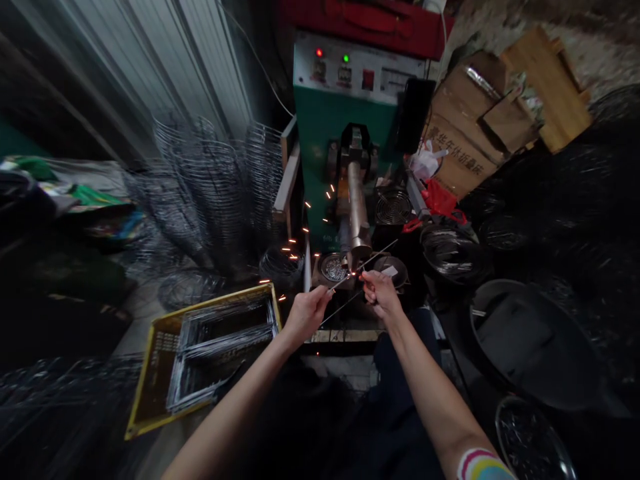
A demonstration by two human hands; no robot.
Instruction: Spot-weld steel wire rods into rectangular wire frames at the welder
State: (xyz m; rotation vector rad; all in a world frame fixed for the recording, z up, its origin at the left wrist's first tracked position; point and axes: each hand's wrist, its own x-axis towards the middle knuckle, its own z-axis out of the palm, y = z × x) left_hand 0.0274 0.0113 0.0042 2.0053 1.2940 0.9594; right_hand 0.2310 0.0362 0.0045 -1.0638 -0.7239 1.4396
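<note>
My left hand [309,311] is closed on a thin metal wire piece [342,282], just below and left of the spot welder's electrode tip [360,250]. Pinched on the right side of the tip, my right hand [380,292] holds wire too; whether it is the same piece I cannot tell. One wire end [385,249] sticks out up and to the right. A bright glow shows where wire meets the electrode, and orange sparks [293,250] fly off to the left. Behind stands the green welding machine [320,133] with red and green lamps lit.
A yellow crate [145,393] holding rectangular wire frames [225,347] sits at left. Stacks of wire rings [210,187] stand behind it. Cardboard boxes [463,147], a black tub [535,333] and a bowl of small metal parts [533,440] are at right.
</note>
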